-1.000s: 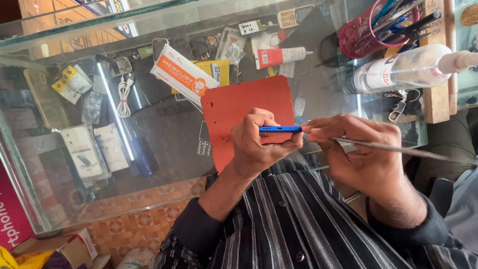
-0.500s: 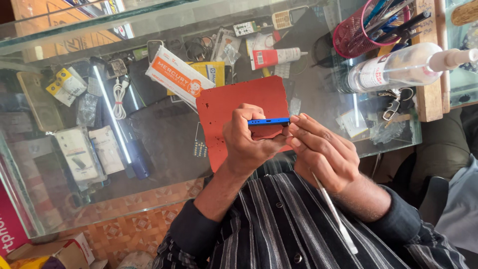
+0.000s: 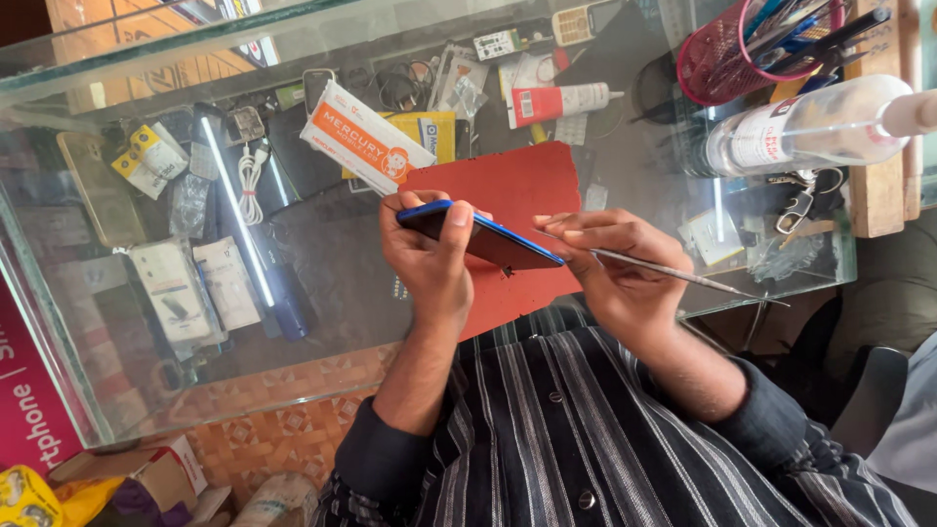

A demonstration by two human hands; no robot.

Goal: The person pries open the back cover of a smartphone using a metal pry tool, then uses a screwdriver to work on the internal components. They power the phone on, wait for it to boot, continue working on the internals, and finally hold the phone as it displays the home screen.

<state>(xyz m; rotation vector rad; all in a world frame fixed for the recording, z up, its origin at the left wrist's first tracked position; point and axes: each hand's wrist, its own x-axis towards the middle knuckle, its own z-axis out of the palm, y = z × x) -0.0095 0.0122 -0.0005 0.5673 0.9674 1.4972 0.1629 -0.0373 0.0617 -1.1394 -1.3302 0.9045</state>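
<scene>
A glass display counter [image 3: 117, 322] stands over an orange patterned floor [image 3: 283, 429].

A red mat [image 3: 508, 185] is laid on the glass counter [image 3: 322, 283] beneath the hands. Beyond the hands, an orange and white box [image 3: 363, 137], a yellow packet [image 3: 429, 132] and a white tube with a red label [image 3: 556, 101] are seen. Further on the right hand's side, a clear spray bottle [image 3: 810, 127] is laid flat, and pens are held in a pink mesh cup [image 3: 727, 54]. On the left hand's side, a white cable [image 3: 252, 181] is coiled under the glass.
</scene>
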